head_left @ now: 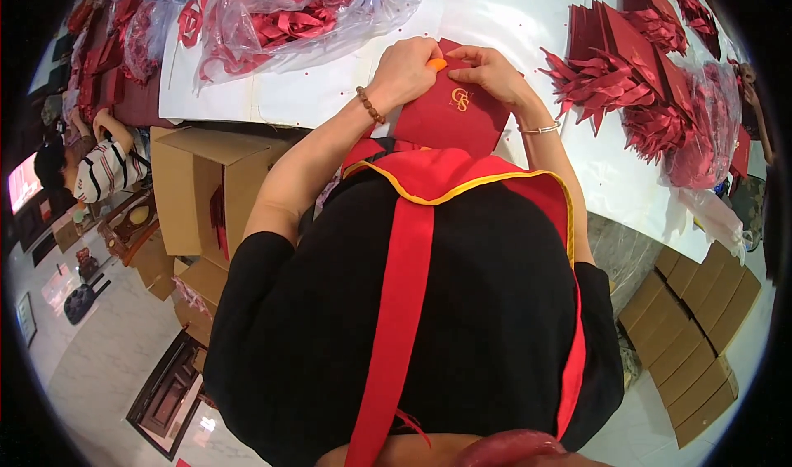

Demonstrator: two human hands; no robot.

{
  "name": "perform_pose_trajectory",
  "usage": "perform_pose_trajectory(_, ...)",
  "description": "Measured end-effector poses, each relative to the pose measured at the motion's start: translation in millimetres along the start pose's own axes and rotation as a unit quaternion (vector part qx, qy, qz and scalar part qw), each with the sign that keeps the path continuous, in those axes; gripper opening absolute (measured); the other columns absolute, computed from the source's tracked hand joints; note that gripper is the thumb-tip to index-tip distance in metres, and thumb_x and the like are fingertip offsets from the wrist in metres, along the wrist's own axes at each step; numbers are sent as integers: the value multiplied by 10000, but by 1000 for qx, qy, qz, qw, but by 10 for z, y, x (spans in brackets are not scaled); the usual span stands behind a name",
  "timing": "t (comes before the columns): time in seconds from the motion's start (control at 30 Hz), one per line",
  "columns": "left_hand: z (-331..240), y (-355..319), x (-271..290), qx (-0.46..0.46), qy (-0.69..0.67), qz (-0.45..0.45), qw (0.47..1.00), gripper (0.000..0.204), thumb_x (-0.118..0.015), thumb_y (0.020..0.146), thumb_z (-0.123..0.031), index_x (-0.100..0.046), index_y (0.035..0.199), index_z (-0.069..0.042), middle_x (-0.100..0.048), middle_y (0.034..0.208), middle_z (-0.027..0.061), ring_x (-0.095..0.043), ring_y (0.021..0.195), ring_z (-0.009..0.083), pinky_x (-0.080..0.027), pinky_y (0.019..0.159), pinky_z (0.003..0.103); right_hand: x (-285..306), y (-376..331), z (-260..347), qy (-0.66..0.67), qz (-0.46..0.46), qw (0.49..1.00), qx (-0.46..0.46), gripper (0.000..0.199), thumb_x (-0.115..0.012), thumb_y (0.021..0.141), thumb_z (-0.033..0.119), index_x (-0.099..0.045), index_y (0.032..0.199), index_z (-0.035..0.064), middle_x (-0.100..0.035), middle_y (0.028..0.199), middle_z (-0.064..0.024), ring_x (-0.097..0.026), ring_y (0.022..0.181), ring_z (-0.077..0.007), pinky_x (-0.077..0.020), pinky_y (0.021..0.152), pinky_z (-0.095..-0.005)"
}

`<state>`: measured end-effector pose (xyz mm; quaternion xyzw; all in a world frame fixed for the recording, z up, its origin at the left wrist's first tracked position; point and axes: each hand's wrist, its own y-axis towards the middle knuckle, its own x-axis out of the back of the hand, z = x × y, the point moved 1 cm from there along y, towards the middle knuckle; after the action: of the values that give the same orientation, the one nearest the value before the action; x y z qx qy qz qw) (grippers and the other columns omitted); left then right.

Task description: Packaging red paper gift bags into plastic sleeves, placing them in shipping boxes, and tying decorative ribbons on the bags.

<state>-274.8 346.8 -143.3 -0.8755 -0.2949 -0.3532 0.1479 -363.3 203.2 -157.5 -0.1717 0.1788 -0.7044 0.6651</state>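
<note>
A flat dark red paper bag [452,125] with a gold emblem lies on the white table in front of me, its near end against my red apron. Curled at its upper left edge, my left hand [404,71] pinches the bag there. A small orange piece [437,64] shows at that hand's fingertips; whether it is held or worn on the thumb I cannot tell. My right hand [492,77] has thumb and fingers closed at the upper right of the bag, close to the left fingertips. What lies between the fingertips is hidden.
Clear plastic bags of red ribbons [289,25] lie at the far left of the white table [528,13]. Stacks of red bags with ribbons [615,71] stand to the right. An open cardboard box [194,170] is at my left, flattened cartons [693,335] at my right. Another person [103,166] works at far left.
</note>
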Motion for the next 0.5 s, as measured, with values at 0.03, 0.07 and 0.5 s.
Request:
perform_pose_trajectory(0.03, -10, 5, 2, -3, 9, 2, 1000, 133, -572, 735, -149, -612, 778, -29, -613, 759, 136, -582, 704, 286, -446, 627, 349, -2, -1, 6, 4, 0, 1000, -5, 317, -579, 773, 18, -534, 1085, -20, -592, 904, -51, -550, 782, -86, -445, 723, -201)
perform_pose_trajectory(0.07, -18, 7, 3, -7, 17, 4, 1000, 133, -568, 734, -148, -611, 777, -30, -612, 767, 139, -579, 718, 296, -445, 636, 357, -8, -9, 12, 4, 0, 1000, -5, 317, -579, 773, 18, -534, 1085, -20, -592, 904, -51, -550, 782, -86, -445, 723, -201)
perform_pose_trajectory(0.5, -231, -78, -50, -136, 213, -45, 967, 98, -536, 694, -90, -520, 763, -23, -549, 738, 140, -566, 655, 310, -463, 572, 398, -56, 20, -38, -100, -28, 994, 45, 297, -597, 757, 76, -570, 1044, 2, -608, 909, -91, -556, 810, -141, -437, 739, -254)
